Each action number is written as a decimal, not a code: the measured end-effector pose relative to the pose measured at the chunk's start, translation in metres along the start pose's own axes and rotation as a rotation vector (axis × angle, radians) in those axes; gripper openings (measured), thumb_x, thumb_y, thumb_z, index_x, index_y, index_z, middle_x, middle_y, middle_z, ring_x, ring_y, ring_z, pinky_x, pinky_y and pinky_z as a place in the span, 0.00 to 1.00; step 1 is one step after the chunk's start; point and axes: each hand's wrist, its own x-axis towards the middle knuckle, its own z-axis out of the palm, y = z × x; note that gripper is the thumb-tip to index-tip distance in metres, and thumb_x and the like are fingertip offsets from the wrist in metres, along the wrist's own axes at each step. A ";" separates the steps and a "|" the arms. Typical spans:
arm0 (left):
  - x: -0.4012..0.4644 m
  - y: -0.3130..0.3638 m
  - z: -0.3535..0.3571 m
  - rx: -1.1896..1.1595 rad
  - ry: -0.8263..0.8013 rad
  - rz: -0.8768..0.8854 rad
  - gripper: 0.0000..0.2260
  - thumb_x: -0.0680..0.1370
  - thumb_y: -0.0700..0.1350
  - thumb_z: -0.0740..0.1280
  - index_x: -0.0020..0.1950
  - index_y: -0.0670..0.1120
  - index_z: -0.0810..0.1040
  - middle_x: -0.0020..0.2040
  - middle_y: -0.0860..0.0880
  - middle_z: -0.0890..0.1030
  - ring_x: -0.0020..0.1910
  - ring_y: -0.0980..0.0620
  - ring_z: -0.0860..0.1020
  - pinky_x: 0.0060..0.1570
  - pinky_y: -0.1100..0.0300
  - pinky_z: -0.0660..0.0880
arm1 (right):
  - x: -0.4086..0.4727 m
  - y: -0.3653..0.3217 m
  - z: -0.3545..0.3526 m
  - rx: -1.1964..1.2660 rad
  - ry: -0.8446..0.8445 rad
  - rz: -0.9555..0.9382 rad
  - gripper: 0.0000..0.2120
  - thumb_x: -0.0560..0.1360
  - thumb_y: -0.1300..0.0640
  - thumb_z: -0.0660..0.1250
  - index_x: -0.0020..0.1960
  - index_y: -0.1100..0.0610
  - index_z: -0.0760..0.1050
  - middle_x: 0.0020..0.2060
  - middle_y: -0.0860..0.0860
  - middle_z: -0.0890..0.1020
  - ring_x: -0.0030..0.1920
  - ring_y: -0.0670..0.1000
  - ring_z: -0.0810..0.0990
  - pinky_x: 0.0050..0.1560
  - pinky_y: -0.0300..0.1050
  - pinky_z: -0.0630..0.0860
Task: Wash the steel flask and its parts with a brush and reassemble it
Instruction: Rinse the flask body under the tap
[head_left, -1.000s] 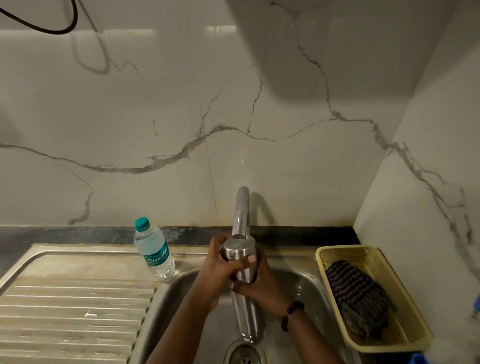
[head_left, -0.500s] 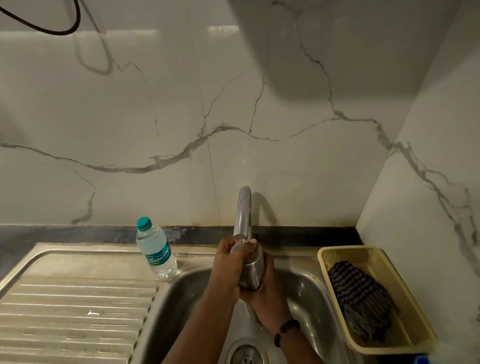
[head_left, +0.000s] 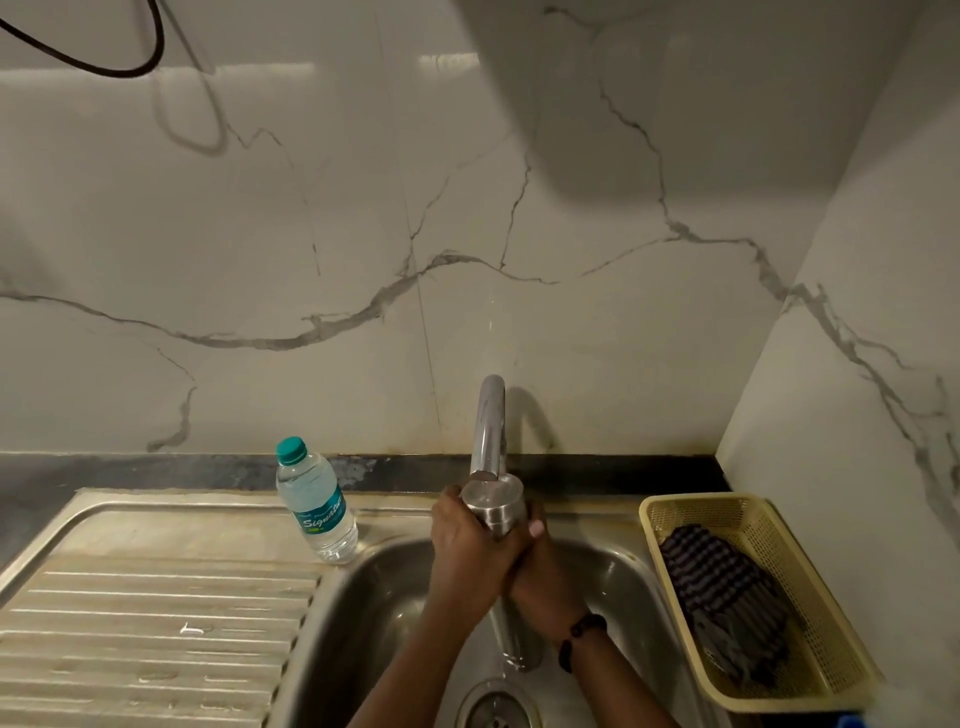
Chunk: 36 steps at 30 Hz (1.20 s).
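Note:
The steel flask (head_left: 494, 506) stands upright over the sink basin (head_left: 374, 597), its capped top just under the tap spout (head_left: 488, 426). My left hand (head_left: 467, 545) wraps around the flask's upper body from the left. From the right, my right hand (head_left: 540, 577) grips the flask below the cap, a dark bead bracelet on its wrist. The flask's lower end (head_left: 511, 639) shows beneath both hands, above the drain (head_left: 493, 706). No brush is in view.
A plastic water bottle (head_left: 317, 501) with a teal cap stands at the sink's left rim. The ribbed steel drainboard (head_left: 156, 623) lies to the left. A yellow basket (head_left: 810, 597) holding a dark striped cloth (head_left: 727, 592) sits on the right beside the marble side wall.
Both hands have slid along the flask: half a second ago they covered its lower part; now its lower end shows below them again. The view shifted slightly.

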 end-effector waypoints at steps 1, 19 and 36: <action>-0.001 -0.002 0.003 0.036 0.092 0.014 0.41 0.63 0.62 0.79 0.67 0.50 0.64 0.61 0.52 0.71 0.59 0.54 0.73 0.57 0.58 0.76 | -0.002 -0.002 -0.002 0.062 0.032 0.041 0.13 0.83 0.53 0.58 0.64 0.57 0.72 0.48 0.55 0.84 0.49 0.53 0.84 0.39 0.40 0.80; -0.001 0.002 -0.028 -0.096 0.163 0.090 0.35 0.60 0.64 0.79 0.63 0.54 0.74 0.54 0.57 0.81 0.52 0.58 0.80 0.50 0.55 0.81 | 0.019 -0.022 0.006 0.248 0.009 -0.048 0.32 0.68 0.55 0.78 0.65 0.38 0.69 0.57 0.38 0.79 0.57 0.39 0.79 0.51 0.36 0.79; -0.003 -0.017 -0.063 -0.626 0.285 -0.130 0.30 0.73 0.47 0.75 0.73 0.52 0.68 0.61 0.49 0.70 0.55 0.49 0.75 0.56 0.53 0.77 | -0.025 0.060 -0.010 0.676 0.046 0.575 0.20 0.79 0.44 0.60 0.60 0.57 0.76 0.48 0.58 0.83 0.39 0.54 0.82 0.35 0.45 0.78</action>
